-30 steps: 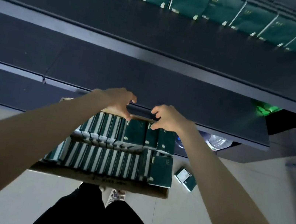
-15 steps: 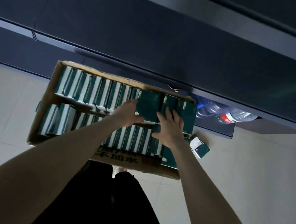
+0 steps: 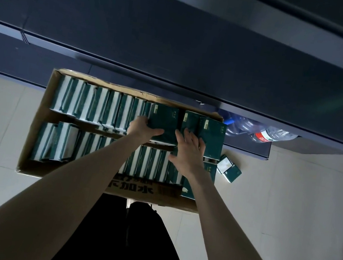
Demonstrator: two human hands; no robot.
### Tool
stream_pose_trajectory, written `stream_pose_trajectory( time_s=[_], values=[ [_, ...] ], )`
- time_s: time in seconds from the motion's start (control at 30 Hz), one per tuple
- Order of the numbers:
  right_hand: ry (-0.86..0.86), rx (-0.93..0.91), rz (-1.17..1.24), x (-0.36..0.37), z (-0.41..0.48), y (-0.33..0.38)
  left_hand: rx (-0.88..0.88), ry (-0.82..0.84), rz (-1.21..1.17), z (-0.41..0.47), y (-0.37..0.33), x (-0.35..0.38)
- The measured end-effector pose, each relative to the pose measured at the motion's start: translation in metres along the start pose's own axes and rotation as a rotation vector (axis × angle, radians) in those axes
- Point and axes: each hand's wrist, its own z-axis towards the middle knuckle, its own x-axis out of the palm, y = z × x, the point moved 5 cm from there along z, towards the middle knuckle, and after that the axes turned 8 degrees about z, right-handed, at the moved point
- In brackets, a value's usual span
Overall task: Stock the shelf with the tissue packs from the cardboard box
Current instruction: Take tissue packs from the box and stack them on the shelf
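Dark green wrapping sits under the left hand (image 3: 141,126), which grips one tissue pack (image 3: 164,122). The thumb lies across the pack's broad face and the fingers go round its left edge. The pack is tilted up out of the far row, at that row's right end. The right hand (image 3: 188,152) is just beside it, fingers straight and spread, lying flat on the neighbouring packs (image 3: 211,136) without closing on any.

Around both hands the cardboard box (image 3: 164,198) holds two long rows of packs (image 3: 102,107) standing on edge, with only small gaps at the left. Judging by that, most of the stocking is left to do. The box stands on the floor against the foot of the shelf (image 3: 179,48), and no packs show on the boards in view.

One loose pack (image 3: 229,169) lies on the tiles just right of the box. Plastic bottles (image 3: 262,133) lie under the shelf's lowest board.
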Motion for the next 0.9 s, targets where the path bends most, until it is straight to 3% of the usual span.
stream_pose_trajectory(
  time_s=[0.17, 0.3, 0.4, 0.57, 0.77, 0.9],
  values=[
    [-0.069, -0.028, 0.184, -0.020, -0.013, 0.007, 0.044, -0.070, -0.037, -0.022, 0.008, -0.026],
    [-0.051, -0.013, 0.669, -0.048, -0.025, 0.021, 0.140, -0.050, -0.186, -0.051, 0.006, -0.055],
    [-0.084, -0.064, 0.807, -0.076, -0.036, 0.039, 0.166, -0.006, -0.317, -0.078, 0.002, -0.073],
    [-0.192, -0.195, 0.795, -0.133, -0.070, 0.069, 0.339, 0.145, -0.453, -0.119, -0.016, -0.103],
    [-0.377, -0.240, 0.594, -0.194, -0.130, 0.086, 0.660, -0.059, -0.355, -0.168, -0.057, -0.170],
    [-0.432, -0.242, 0.538, -0.232, -0.160, 0.093, 0.863, -0.105, -0.095, -0.199, -0.099, -0.195]
  ],
)
